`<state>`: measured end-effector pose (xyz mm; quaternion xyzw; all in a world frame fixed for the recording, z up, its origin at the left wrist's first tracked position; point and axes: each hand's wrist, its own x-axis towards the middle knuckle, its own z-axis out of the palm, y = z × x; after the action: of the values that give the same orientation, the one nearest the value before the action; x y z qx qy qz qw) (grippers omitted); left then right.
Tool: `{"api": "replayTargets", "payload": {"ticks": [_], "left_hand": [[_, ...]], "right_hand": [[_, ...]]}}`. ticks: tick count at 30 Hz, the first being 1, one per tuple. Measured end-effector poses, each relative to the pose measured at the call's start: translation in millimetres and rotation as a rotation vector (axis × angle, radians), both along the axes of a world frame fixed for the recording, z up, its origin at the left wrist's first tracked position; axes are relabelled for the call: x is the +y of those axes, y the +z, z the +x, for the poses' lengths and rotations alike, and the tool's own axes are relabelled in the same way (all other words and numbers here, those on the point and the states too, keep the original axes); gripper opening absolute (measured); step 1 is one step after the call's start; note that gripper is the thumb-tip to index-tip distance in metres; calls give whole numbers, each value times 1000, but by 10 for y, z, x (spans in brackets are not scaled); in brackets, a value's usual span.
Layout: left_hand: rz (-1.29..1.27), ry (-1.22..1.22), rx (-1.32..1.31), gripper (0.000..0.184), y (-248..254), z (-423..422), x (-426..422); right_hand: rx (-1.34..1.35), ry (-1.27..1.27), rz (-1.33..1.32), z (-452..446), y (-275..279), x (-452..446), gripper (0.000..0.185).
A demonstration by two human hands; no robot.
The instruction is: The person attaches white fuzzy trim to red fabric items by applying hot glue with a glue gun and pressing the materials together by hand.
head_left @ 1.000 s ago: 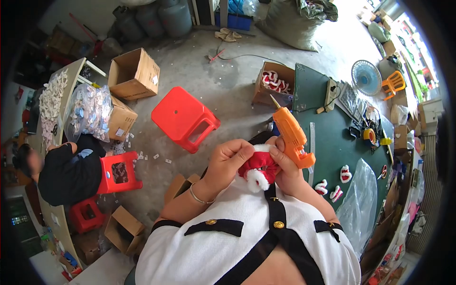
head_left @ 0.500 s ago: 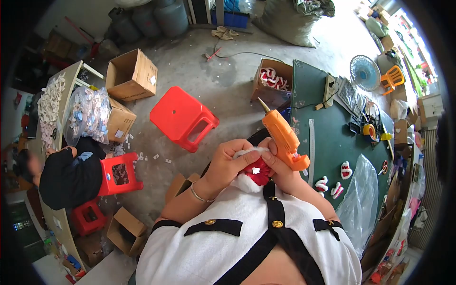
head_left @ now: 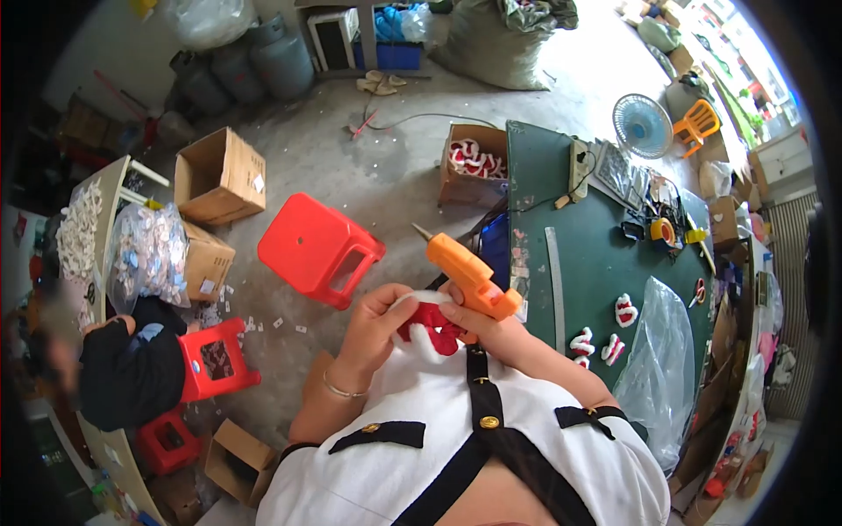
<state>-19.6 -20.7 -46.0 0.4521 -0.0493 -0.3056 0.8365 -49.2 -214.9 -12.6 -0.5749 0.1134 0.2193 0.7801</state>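
In front of my chest, my left hand (head_left: 375,323) pinches the left edge of a red fabric piece with white fluffy trim (head_left: 423,317). My right hand (head_left: 484,328) presses its thumb on the piece's right side. An orange hot glue gun (head_left: 467,270) is also held in that right hand, its nozzle pointing up and left. My fingers hide part of the piece and the gun's handle. Several small red-and-white fluffy pieces (head_left: 613,349) lie on the green table (head_left: 605,263) to my right.
A metal ruler (head_left: 555,285), clear plastic bag (head_left: 660,368), scissors (head_left: 698,292) and tape roll (head_left: 662,231) are on the table. A carton (head_left: 474,188) of red-and-white pieces stands beside it. Ahead is a red stool (head_left: 311,245). At left, a person (head_left: 132,364) sits by another table.
The view has shifted, moving the surroundings left and mostly down. My hands have turned the red-and-white piece, showing more red fabric. The glue gun tilts further left, still in my right hand.
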Motion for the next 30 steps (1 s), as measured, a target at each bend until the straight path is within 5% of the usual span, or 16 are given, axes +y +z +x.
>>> {"api": "replayTargets", "payload": {"ticks": [3, 7, 13, 20, 30], "left_hand": [[-109, 100, 58, 26, -38, 41, 36], [60, 278, 30, 28, -107, 82, 109], [195, 280, -67, 26, -136, 52, 162], [221, 253, -20, 22, -250, 67, 197], [374, 82, -9, 13, -251, 203, 29]], "right_hand": [[40, 24, -67, 160, -92, -31, 19], [-465, -307, -670, 991, -819, -522, 23], [-364, -679, -578, 1604, -834, -1257, 25], [-191, -590, -428, 731, -731, -1204, 24], [-260, -1252, -355, -806, -826, -1767, 15]]}}
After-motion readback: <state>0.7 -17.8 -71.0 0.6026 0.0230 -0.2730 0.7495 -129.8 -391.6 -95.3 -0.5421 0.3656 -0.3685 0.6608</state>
